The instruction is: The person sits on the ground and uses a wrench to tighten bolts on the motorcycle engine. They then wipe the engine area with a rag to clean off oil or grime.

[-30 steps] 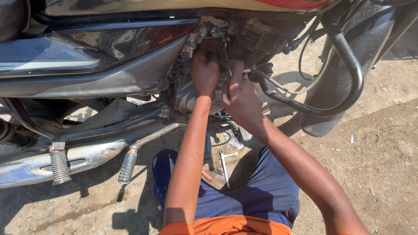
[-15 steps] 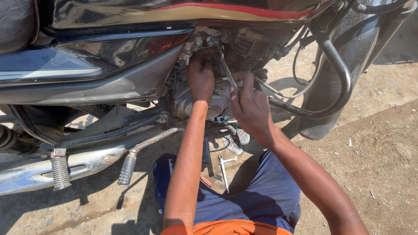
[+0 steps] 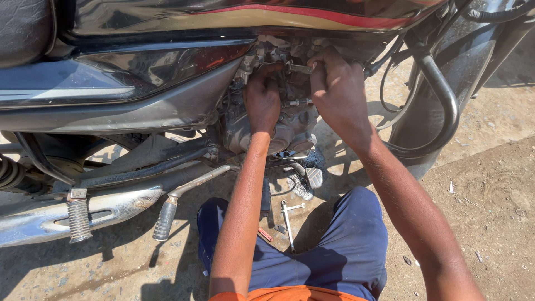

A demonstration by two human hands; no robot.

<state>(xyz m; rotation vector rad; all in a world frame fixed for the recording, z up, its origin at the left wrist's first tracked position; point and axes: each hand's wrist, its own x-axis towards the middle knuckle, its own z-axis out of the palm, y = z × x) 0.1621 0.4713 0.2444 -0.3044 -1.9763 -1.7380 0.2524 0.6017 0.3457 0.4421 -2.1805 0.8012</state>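
— Left hand (image 3: 262, 100)?
— Pressed flat-ish against the engine (image 3: 278, 125) of the motorcycle (image 3: 167, 83), fingers curled up into the parts near the top; whether gripping anything, cannot tell.
— Right hand (image 3: 340, 92)?
— Closed around a metal wrench (image 3: 301, 68), pinched between thumb and fingertips. Sticks out leftward from the fingers, head end reaching toward the left hand's fingertips, just beside them at the upper engine.
— On the ground?
— Another spanner (image 3: 288, 220) lying between the knees, beside a small red-handled tool (image 3: 265, 234). Well apart from both hands.
— Below the engine?
— Footpeg (image 3: 165, 218) and chrome exhaust (image 3: 83, 209) off to the left.
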